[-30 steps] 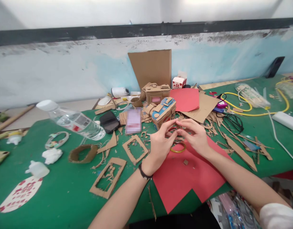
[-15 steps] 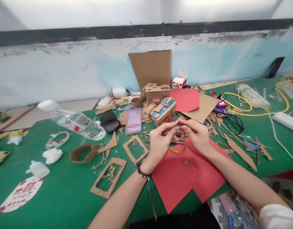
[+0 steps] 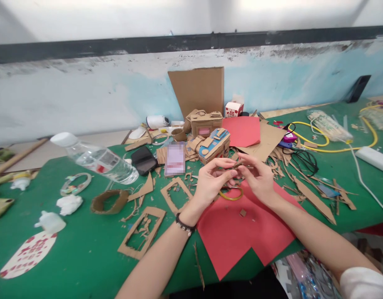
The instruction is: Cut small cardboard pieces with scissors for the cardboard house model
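Note:
My left hand and my right hand meet above a red sheet. Between their fingertips they pinch a small brown cardboard piece, partly covered by the fingers. Scissors with a yellow handle lie on the sheet just below the hands, their other parts hidden. A tiny cardboard square rests on the same sheet. Just beyond my fingers stands a cardboard model with a blue top, and behind it a plain cardboard model.
Two cardboard frames, a cardboard ring and a tilted water bottle are on the left. A black case and a blurred card lie farther back. Cardboard scraps and a yellow cable spread across the right.
My fingers have shifted and curled, so the small cardboard piece between them now shows more clearly. My left wrist has moved slightly left.

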A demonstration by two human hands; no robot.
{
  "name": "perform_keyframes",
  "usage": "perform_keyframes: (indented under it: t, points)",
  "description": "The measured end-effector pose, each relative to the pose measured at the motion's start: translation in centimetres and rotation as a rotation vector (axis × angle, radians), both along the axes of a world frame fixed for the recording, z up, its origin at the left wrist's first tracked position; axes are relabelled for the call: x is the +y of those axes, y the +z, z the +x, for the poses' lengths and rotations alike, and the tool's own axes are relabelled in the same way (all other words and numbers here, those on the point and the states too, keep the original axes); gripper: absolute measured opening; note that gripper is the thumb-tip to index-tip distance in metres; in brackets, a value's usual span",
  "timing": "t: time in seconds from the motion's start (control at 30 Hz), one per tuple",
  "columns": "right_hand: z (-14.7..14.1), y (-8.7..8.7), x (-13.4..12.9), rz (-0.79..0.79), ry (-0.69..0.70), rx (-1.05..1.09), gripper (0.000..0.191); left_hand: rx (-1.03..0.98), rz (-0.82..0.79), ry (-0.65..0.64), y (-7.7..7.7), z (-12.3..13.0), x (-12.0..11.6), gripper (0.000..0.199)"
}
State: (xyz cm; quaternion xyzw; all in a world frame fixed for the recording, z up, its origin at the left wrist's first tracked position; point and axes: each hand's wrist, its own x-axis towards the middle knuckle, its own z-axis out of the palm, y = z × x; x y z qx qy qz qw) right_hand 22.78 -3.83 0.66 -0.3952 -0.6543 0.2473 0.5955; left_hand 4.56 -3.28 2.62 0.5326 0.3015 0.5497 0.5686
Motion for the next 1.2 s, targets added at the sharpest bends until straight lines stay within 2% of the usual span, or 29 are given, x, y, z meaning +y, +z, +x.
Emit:
perform_keyframes:
  t: [0.1,0.2,0.4,0.73,0.83,0.97,1.1,1.2]
  points:
    - [-0.2,0.0,-0.1,0.0,0.024,0.061,0.027,-0.029,0.005,-0.055,0.3,0.0,-0.2,0.038]
    - [-0.2,0.5,-0.2,-0.049,0.07,0.076,0.03,-0.042,0.02,-0.079,0.5,-0.1,-0.3,0.037]
    - [0.0,1.3,0.1,-0.044,0.094,0.044,0.031,0.038,0.069,-0.012,0.2,-0.3,-0.2,0.04]
    - [-0.9,-0.1,0.2,-0.129,-0.035,0.224,0.031,0.152,0.088,0.07,-0.1,0.4,-1.0,0.027]
    - [-1.2,-0.2,0.4,-0.138,-0.059,0.192,0.029,0.159,0.057,0.084,-0.2,0.6,-0.9,0.029]
    - [-1.2,-0.6,0.8,-0.195,-0.049,0.129,0.026,0.116,-0.048,0.035,-1.0,1.0,-0.7,0.033]
    - [-1.0,-1.3,1.6,-0.191,-0.049,0.092,0.022,0.135,-0.028,0.017,-1.9,1.3,-0.3,0.031]
    - [-0.7,-1.4,2.4,-0.204,-0.072,0.137,0.027,0.168,0.064,0.088,-0.9,1.2,-0.3,0.028]
